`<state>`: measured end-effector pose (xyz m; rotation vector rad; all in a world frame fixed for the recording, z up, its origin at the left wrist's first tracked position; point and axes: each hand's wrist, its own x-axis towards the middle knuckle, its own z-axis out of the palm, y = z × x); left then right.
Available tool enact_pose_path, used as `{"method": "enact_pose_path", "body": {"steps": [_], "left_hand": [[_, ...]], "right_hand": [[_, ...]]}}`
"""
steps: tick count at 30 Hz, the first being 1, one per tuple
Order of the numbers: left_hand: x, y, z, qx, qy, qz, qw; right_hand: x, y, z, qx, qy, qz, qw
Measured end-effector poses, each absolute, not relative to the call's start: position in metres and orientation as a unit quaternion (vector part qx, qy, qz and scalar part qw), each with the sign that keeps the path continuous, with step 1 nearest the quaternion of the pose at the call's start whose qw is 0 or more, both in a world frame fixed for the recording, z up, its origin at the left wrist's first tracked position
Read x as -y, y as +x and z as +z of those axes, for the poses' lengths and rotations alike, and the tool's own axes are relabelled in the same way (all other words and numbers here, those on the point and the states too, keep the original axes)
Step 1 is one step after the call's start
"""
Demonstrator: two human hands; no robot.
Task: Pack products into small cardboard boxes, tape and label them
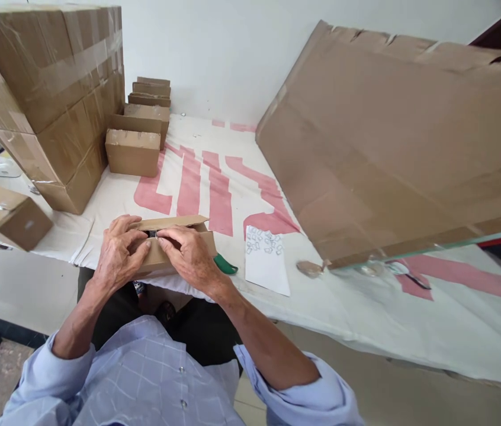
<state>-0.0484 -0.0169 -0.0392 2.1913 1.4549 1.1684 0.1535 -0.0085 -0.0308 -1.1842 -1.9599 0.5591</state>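
Observation:
At the table's front edge sits a small cardboard box [157,258] with its back flap raised. My left hand [119,253] is closed over its left side, thumb and fingertips at the opening. My right hand [191,255] is pinched at the same opening, its fingertips close to the left ones. Between them shows a small dark piece [151,234], too covered by the fingers to name. A green curved object [225,265] pokes out beside the right wrist. Just right of it lies a white sheet of paper [267,273] with small outlined marks on its upper part.
Taped cartons [55,106] are stacked at the left, with a row of small boxes [132,152] beside them. Another closed box [8,213] lies at the far left edge. A large tilted cardboard sheet or carton [401,136] covers the right side of the cloth-covered table [343,313].

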Motion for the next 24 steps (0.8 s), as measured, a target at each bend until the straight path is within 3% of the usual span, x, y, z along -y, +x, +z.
{"method": "enact_pose_path", "body": {"steps": [6,15,24], "left_hand": [[0.021,-0.044,-0.049,-0.492,0.760,0.405,0.127],[0.026,-0.035,-0.070,-0.493,0.740,0.452,0.072],[0.024,-0.036,-0.077,-0.506,0.741,0.438,0.054]], "right_hand": [[0.008,0.142,-0.036,0.754,-0.506,0.202,0.366],[0.006,0.129,-0.049,0.677,-0.521,0.215,0.473],[0.020,0.113,-0.033,0.549,-0.477,0.444,0.524]]}}
